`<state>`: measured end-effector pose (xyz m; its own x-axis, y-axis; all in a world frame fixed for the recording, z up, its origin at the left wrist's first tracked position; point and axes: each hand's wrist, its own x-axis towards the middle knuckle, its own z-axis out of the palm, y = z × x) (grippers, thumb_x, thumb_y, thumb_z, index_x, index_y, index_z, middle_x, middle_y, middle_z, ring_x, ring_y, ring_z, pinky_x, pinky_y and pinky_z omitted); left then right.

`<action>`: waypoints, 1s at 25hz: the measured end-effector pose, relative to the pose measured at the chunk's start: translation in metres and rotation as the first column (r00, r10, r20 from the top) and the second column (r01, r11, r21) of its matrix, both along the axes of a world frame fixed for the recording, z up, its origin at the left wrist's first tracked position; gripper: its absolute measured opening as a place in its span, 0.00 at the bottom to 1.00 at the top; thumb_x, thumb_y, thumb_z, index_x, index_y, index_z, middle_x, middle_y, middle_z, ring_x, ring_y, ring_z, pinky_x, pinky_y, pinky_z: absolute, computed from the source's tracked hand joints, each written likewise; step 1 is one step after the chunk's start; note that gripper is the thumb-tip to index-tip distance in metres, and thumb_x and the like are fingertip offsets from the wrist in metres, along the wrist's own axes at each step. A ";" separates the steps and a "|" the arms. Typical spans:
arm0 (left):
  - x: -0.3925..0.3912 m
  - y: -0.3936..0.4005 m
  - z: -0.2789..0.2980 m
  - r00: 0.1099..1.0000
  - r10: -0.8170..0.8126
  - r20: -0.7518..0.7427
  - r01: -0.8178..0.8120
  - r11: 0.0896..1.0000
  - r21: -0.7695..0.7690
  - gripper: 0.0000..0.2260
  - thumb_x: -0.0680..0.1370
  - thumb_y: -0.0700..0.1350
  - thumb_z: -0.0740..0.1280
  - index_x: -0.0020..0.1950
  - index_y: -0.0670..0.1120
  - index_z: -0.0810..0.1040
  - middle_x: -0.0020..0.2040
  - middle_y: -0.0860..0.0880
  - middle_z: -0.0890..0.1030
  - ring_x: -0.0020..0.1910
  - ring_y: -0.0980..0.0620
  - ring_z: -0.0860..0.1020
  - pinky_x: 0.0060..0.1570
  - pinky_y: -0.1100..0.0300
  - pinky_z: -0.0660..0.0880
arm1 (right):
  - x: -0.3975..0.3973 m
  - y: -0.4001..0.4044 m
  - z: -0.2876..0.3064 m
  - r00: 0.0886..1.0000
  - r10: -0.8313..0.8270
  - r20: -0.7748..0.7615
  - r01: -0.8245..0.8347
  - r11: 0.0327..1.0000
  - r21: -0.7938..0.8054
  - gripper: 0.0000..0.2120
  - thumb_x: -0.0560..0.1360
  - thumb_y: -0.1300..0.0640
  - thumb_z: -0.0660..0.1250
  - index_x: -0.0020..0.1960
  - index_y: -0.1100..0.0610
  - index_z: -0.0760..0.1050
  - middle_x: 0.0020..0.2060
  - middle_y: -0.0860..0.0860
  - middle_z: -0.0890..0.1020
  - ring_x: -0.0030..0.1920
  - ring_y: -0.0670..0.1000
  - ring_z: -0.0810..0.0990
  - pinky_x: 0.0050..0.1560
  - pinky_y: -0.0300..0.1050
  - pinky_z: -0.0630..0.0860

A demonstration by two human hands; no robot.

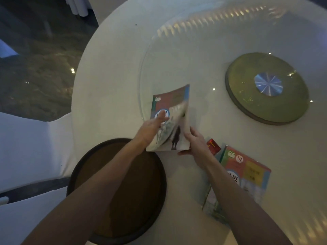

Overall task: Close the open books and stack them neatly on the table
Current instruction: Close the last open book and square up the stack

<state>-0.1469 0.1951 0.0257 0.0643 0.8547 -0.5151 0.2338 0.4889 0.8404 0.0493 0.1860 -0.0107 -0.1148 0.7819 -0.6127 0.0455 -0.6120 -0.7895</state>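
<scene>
A colourful paperback book (pixel 170 103) lies partly open at the middle of the round white table (pixel 109 82), its pages curling up. My left hand (pixel 150 129) presses flat on its cover and loose pages, fingers spread. The book's lower right edge is gripped by my right hand (pixel 194 144). A second book (pixel 247 175) with a similar red, yellow and blue cover lies closed on the table to the right, partly hidden under my right forearm.
A dark round tray (pixel 141 183) sits at the near table edge under my left arm. A small red packet (pixel 214 145) lies beside the second book. A glass turntable (pixel 177 50) with a green hub (pixel 265 89) covers the table's centre. White-covered chairs (pixel 26 147) stand at left.
</scene>
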 end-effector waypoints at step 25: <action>0.218 -0.131 -0.050 0.992 -0.090 -0.093 0.092 0.995 0.023 0.11 0.79 0.43 0.70 0.61 0.48 0.79 0.53 0.49 0.86 0.48 0.54 0.84 0.40 0.62 0.78 | 0.207 -0.192 -0.006 0.776 -0.446 0.445 0.443 0.889 0.118 0.07 0.81 0.59 0.66 0.57 0.58 0.80 0.49 0.54 0.87 0.47 0.53 0.85 0.41 0.45 0.79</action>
